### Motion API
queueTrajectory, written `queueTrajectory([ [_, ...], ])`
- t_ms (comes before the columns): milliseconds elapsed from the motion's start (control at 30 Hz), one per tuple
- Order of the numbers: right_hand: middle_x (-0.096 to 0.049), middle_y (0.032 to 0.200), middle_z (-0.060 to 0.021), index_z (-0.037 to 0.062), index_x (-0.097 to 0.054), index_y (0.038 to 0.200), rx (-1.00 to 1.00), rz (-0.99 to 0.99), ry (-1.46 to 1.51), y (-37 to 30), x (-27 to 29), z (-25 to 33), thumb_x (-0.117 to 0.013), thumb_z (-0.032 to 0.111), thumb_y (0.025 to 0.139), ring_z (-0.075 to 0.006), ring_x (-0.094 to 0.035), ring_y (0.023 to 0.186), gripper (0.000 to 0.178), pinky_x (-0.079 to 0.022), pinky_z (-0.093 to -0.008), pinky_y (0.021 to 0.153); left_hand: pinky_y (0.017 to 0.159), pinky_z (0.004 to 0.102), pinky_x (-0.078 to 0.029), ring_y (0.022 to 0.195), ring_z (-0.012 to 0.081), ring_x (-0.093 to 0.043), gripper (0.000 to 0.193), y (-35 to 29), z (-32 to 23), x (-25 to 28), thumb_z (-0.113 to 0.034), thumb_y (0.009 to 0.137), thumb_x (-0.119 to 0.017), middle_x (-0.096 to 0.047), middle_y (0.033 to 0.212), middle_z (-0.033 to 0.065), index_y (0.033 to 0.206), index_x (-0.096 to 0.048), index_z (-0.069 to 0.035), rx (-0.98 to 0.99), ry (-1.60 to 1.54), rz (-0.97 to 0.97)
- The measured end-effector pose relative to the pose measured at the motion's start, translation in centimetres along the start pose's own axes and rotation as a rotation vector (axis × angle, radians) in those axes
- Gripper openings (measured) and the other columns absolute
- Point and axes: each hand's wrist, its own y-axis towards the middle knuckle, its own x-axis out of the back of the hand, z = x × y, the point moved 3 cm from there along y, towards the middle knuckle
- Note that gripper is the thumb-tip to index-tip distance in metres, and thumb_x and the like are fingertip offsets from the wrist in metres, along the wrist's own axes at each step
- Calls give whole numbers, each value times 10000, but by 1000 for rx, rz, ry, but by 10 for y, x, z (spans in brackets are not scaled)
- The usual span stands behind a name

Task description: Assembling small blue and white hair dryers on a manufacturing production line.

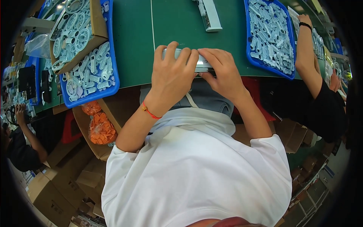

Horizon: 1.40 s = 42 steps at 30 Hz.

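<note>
At the near edge of the green table, both my hands are closed around a pale, glossy plastic part (203, 63) with a rounded end. My left hand (174, 72) lies over its left side, fingers bent across the top. From the other side, my right hand (221, 70) grips it with the thumb below and the fingers above. Most of the part is hidden under my fingers, so its exact kind does not show. Beyond my hands, a long white plastic housing (210, 17) lies on the table.
On the left, a blue tray (115, 77) holds small pale parts, with a cardboard box (99, 42) of ring-shaped parts on it. Another blue tray (248, 39) of small parts sits right. Below left, a carton (107, 149) holds bagged orange pieces (102, 128). Co-workers sit on both sides.
</note>
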Motion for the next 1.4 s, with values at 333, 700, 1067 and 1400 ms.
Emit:
queueTrajectory([
  [333,-572,1099,-100,49,-560,1135,-9,-50,43,-1,-1,-4,-705,-4,602,-281,-526,1020,555,-380,-369,894,792,440,-381,904,249,-519,412,0,3,-2,-225,608,-739,-597,912,15,968,-604,-78,-46,-50,-99],
  [700,-577,1066,-117,38,-542,1161,118,-150,-25,-2,-3,-6,-696,6,583,-286,-541,970,599,-410,-376,834,802,457,-377,931,259,-517,443,-2,5,-3,-258,550,-758,-600,918,23,932,-624,-78,-67,-85,-177],
  [1067,-544,1098,-141,-2,-470,1222,-273,-124,330,5,12,9,-771,164,636,-233,-548,975,680,-437,-320,830,896,341,-422,1057,245,-488,622,-11,-7,-14,-120,803,-665,-413,1216,157,1282,-291,12,522,-1500,-508],
  [1400,-535,1083,-164,-7,-467,1225,-75,-251,60,8,2,23,-808,98,542,-323,-568,931,770,-487,-367,773,812,283,-472,960,165,-563,352,-15,-1,-25,24,823,-507,-561,1067,140,1165,-437,75,540,-1848,-150],
])
